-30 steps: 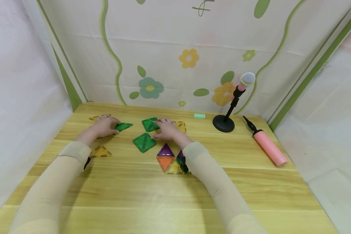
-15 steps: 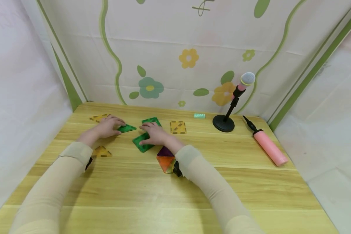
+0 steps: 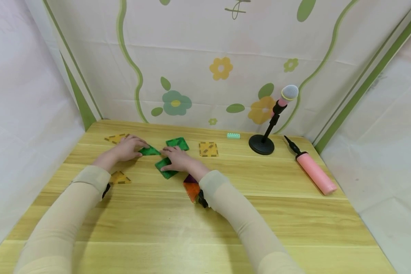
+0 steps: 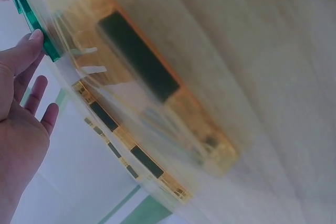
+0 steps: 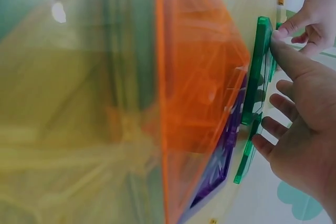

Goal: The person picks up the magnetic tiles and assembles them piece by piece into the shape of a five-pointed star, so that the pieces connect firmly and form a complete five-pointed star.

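Observation:
Translucent magnetic tiles lie across the wooden table. My left hand [image 3: 126, 148] pinches a green triangular tile [image 3: 150, 151] at the far left; in the left wrist view the thumb lies on the edge of that green tile [image 4: 41, 34]. My right hand [image 3: 179, 159] lies over a green diamond-shaped tile [image 3: 169, 174], partly hiding it. In the right wrist view, its thumb is at one corner of that tile [image 5: 256, 72], the other fingers loosely bent alongside. Another green tile [image 3: 178, 143] lies just behind. Orange [image 3: 191, 191] and purple [image 3: 190, 179] tiles are partly covered by the right wrist.
Yellow triangular tiles [image 3: 120, 177] lie around the left hand, and a yellow square tile [image 3: 209, 149] right of the green ones. A mint toy brick [image 3: 233, 136], a microphone on a stand [image 3: 262, 144] and a pink hand pump [image 3: 316, 173] stand or lie farther right, before a floral curtain [image 3: 198, 76].
My right hand has moved left, away from the yellow square tile and over the green diamond. The left hand has shifted slightly right with the green triangular tile.

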`<state>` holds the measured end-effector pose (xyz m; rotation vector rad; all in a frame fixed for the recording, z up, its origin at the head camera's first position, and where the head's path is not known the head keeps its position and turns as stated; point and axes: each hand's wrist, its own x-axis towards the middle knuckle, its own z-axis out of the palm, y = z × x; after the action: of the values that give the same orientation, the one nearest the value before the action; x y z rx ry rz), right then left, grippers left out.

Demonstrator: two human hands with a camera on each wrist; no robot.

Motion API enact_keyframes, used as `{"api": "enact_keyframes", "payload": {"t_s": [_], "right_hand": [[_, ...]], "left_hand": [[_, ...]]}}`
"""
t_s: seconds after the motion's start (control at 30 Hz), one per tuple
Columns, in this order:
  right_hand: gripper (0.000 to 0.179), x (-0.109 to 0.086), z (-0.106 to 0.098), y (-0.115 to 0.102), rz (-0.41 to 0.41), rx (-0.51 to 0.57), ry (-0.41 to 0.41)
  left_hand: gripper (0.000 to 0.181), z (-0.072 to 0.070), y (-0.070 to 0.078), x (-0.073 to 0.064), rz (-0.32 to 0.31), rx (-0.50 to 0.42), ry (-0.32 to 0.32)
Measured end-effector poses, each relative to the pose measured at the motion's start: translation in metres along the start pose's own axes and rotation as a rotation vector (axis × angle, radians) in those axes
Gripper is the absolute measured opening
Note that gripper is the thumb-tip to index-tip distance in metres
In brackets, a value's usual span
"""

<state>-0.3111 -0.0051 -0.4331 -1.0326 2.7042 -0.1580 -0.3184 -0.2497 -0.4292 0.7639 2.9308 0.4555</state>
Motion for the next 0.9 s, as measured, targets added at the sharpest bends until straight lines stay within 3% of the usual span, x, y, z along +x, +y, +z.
{"api": "enact_keyframes", "payload": {"t_s": [0.57,0.9], "right_hand": [[0.076,-0.009,-0.003,0.003,-0.037,-0.025,-0.110],[0.076,-0.010,-0.001,0.005,-0.050,-0.046,-0.100]], "left_hand": [[0.038,0.002,0.007,0.000,0.051,-0.001,0.034],[0.043,-0.016,0.003,-0.032,0.059,-0.116,0.016]]}}
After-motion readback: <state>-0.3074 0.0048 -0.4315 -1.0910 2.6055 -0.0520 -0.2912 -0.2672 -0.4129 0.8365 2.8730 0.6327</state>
